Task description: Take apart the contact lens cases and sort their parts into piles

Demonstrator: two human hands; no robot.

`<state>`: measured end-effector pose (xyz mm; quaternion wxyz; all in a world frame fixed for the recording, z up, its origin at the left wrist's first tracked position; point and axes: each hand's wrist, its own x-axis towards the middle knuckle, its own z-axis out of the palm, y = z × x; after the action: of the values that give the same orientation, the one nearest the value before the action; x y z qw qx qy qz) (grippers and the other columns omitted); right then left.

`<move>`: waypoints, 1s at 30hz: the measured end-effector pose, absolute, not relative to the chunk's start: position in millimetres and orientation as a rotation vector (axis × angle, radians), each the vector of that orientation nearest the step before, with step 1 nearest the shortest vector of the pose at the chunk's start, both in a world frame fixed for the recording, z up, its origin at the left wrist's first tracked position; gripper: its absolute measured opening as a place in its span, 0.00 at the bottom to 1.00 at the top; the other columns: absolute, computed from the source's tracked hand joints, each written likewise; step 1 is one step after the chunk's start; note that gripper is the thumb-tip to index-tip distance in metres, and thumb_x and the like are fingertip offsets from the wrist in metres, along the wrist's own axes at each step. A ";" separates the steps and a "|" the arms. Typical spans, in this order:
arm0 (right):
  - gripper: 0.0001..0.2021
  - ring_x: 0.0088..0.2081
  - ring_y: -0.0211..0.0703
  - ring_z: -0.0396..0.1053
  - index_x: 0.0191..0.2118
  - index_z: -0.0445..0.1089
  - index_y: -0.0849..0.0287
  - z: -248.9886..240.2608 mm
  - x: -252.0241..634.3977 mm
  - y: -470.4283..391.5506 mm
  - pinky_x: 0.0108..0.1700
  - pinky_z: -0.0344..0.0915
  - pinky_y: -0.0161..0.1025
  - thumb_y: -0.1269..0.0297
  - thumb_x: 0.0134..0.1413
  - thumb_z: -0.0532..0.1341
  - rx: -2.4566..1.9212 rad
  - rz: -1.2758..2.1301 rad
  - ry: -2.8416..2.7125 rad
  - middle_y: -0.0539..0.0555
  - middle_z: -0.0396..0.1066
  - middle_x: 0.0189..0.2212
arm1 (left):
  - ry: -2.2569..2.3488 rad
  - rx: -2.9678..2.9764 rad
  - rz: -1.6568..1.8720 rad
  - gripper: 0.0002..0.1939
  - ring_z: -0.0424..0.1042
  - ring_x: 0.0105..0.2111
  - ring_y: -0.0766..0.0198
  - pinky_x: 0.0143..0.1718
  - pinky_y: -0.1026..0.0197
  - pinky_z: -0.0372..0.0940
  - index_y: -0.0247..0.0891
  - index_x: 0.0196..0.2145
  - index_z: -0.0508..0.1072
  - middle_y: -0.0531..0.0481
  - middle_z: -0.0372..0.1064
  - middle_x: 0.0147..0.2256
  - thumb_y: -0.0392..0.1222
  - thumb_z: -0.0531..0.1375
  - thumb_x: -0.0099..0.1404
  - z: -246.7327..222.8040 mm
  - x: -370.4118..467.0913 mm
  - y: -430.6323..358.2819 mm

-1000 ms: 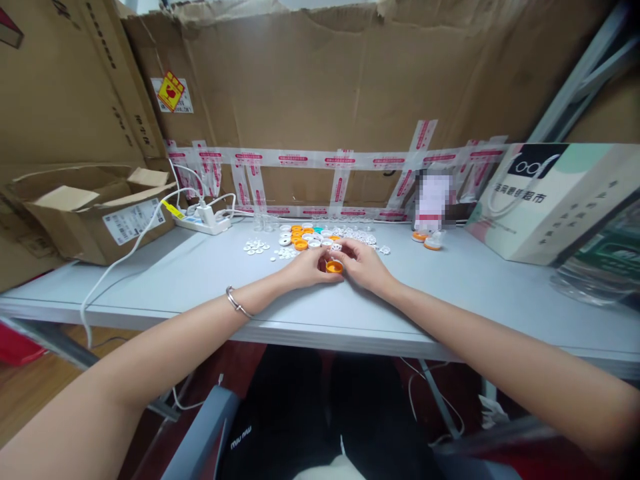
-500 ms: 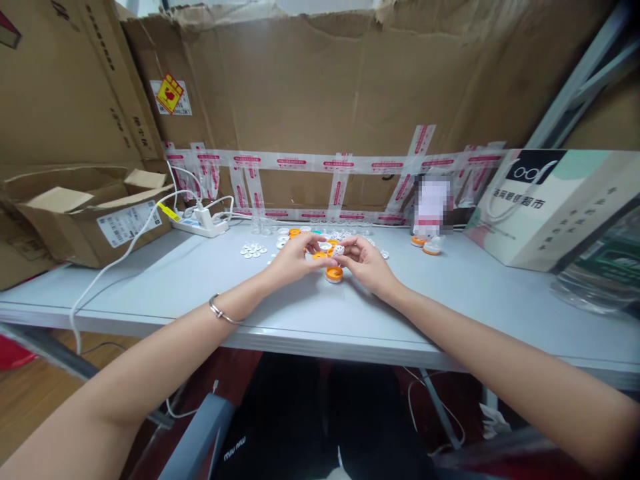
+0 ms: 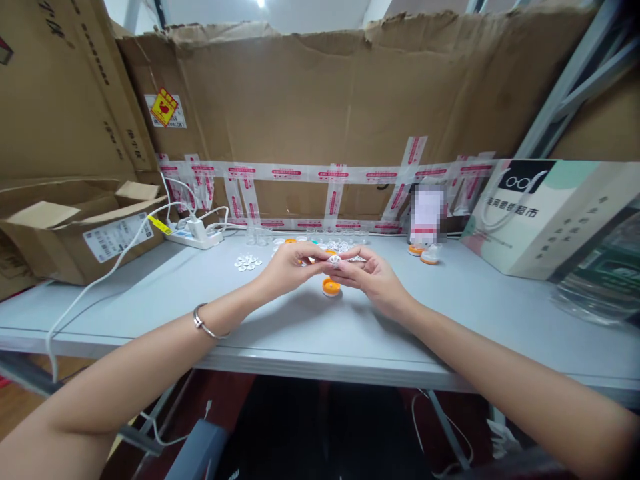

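Note:
My left hand and my right hand meet above the table, fingertips pinched together on a small round white plastic part with holes. Fingers cover most of it, and whether another piece is pressed against it cannot be made out. Just below them, an orange cap with a white base stands on the table. Behind my fingers lie several loose white and orange plastic pieces, partly hidden. Left of my left hand is a group of small white discs.
Cardboard walls off the back of the grey table. At left are an open carton and a power strip with cables. On the right stand orange-based clear pieces, a phone-like object, a printed box and a large water bottle.
My hands have come together, and the white part now sits between both sets of fingertips. The orange piece seen in my left fingers is now mostly hidden. The view has tilted slightly upward.

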<state>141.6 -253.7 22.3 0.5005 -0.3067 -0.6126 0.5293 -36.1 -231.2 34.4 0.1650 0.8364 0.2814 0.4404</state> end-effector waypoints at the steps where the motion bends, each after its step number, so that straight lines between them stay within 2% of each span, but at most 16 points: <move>1: 0.12 0.37 0.43 0.74 0.32 0.63 0.56 23.0 141.5 -254.5 0.46 0.67 0.48 0.59 0.44 0.64 -0.745 1.300 -1.480 0.50 0.77 0.30 | 0.766 2.449 1.300 0.05 0.70 0.30 0.67 0.30 0.66 0.64 0.36 0.32 0.75 0.50 0.74 0.30 0.38 0.60 0.59 33.0 -36.9 -231.5; 5: 0.11 0.35 0.41 0.74 0.28 0.63 0.58 29.6 135.7 -260.8 0.46 0.67 0.44 0.59 0.44 0.65 -0.781 1.385 -1.399 0.49 0.76 0.27 | 0.694 2.763 1.551 0.07 0.70 0.34 0.65 0.36 0.62 0.65 0.36 0.37 0.74 0.47 0.73 0.34 0.34 0.57 0.61 26.2 -38.6 -240.9; 10: 0.11 0.31 0.37 0.73 0.30 0.64 0.57 49.0 127.7 -266.4 0.45 0.67 0.42 0.59 0.42 0.66 -0.758 1.375 -1.337 0.47 0.75 0.25 | 0.799 2.908 1.711 0.09 0.69 0.33 0.67 0.34 0.65 0.66 0.35 0.41 0.70 0.46 0.70 0.35 0.36 0.55 0.63 36.0 -38.0 -255.3; 16: 0.11 0.32 0.39 0.74 0.28 0.64 0.58 67.8 137.4 -254.7 0.45 0.68 0.45 0.59 0.43 0.66 -0.748 1.373 -1.511 0.49 0.74 0.25 | 0.845 3.271 1.631 0.07 0.67 0.28 0.66 0.30 0.64 0.64 0.32 0.36 0.70 0.48 0.69 0.28 0.36 0.53 0.64 59.9 -38.6 -251.9; 21: 0.11 0.31 0.38 0.74 0.24 0.62 0.58 57.8 141.3 -245.9 0.44 0.69 0.44 0.60 0.46 0.64 -0.736 1.397 -1.491 0.46 0.74 0.24 | 0.691 3.404 1.609 0.07 0.67 0.27 0.66 0.30 0.65 0.65 0.32 0.38 0.68 0.49 0.67 0.26 0.36 0.52 0.65 52.8 -39.4 -239.5; 30: 0.11 0.30 0.38 0.74 0.23 0.61 0.58 42.4 134.3 -255.8 0.40 0.70 0.42 0.60 0.47 0.63 -0.757 1.389 -1.427 0.46 0.73 0.22 | 0.614 3.440 1.668 0.09 0.69 0.30 0.64 0.32 0.62 0.67 0.30 0.43 0.64 0.47 0.69 0.29 0.32 0.53 0.63 34.3 -40.2 -242.2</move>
<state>134.3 -255.8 42.4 0.4844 -0.3108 -0.5859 0.5705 -40.2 -242.2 34.3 -0.3573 0.8297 0.1481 0.4024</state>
